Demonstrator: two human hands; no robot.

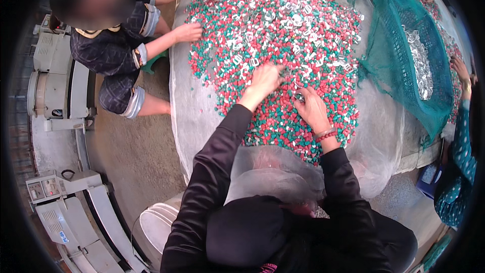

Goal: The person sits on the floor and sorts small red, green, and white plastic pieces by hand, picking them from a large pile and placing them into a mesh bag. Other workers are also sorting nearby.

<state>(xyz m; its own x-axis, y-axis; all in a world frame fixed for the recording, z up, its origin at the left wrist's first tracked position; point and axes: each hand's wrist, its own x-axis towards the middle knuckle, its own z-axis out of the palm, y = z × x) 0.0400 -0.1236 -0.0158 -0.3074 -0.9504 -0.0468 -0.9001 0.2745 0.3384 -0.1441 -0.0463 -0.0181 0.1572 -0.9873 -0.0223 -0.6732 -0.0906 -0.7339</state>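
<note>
A broad pile of small red, green and white chips (273, 136) covers the table before me, with shiny silver buckle-like pieces (298, 19) scattered through it. My left hand (265, 81) reaches into the middle of the pile, fingers bent down and closed among the chips; what they grip, if anything, is too small to make out. Close by on the right, my right hand (313, 110) is closed around a shiny metal piece (300, 97) between thumb and fingers. A red beaded bracelet (326, 134) circles that wrist.
Across the left corner a person's hands (188, 32) work at the pile's edge. A green mesh basket (444, 78) with metal pieces stands right, netting (381, 45) draped beside it. Beyond it are other people's hands (459, 69). Grey machines (53, 76) line the left; clear plastic sheeting (273, 172) hangs before me.
</note>
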